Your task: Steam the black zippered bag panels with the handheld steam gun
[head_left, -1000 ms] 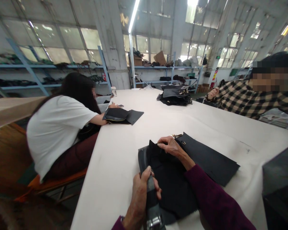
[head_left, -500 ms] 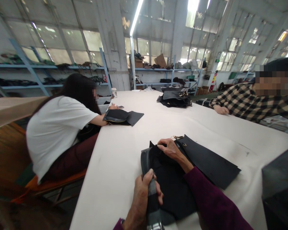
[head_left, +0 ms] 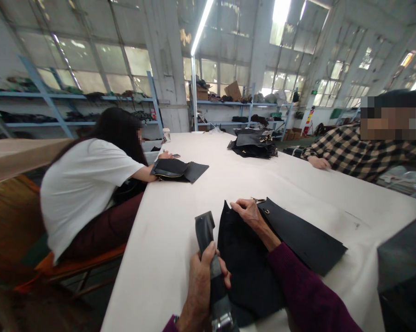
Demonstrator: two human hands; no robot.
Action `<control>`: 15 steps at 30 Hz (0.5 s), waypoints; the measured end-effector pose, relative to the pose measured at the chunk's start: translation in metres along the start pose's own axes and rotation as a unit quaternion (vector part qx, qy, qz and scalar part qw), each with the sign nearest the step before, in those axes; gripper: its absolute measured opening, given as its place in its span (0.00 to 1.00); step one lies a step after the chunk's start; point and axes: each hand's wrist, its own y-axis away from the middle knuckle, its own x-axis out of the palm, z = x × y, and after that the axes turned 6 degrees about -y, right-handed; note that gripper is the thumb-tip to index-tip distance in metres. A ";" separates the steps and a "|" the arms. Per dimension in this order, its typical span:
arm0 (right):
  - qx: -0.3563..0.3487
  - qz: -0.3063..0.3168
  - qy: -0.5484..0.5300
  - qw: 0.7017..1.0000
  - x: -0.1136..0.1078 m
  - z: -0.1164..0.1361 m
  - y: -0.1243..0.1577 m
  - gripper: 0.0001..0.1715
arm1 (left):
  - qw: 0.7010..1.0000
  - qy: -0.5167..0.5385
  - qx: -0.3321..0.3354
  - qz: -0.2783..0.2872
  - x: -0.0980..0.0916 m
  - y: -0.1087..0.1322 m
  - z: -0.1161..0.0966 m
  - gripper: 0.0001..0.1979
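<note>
My left hand is wrapped round a long, dark, shiny strap-like piece. Its far end is flat and bent, and a metal fitting shows at its near end; its exact kind is unclear. Beside it lies a black bag piece of soft cloth on the table. My right hand pinches the upper edge of this cloth between thumb and finger. From under my right wrist a stiff black flap reaches to the right, with a small gold ring and a metal clasp near its far end.
The white table spreads ahead. A stack of black bag pieces sits farther back. At left, a person in white has another black bag piece; a person in a checked shirt sits at right. A dark box-like shape stands close right.
My left hand has drawn the strap-like piece's far end leftward, away from the cloth, so the two are apart there. My right hand has shifted slightly right, still pinching the cloth edge.
</note>
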 end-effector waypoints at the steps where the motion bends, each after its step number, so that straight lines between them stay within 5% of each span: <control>1: 0.001 -0.016 -0.005 1.000 0.000 -0.001 -0.001 0.24 | 1.000 0.005 -0.001 -0.003 0.000 -0.001 0.000 0.16; 15: 0.037 -0.242 -0.138 0.960 -0.044 -0.014 -0.013 0.26 | 0.992 0.079 -0.041 0.090 -0.005 -0.008 0.008 0.16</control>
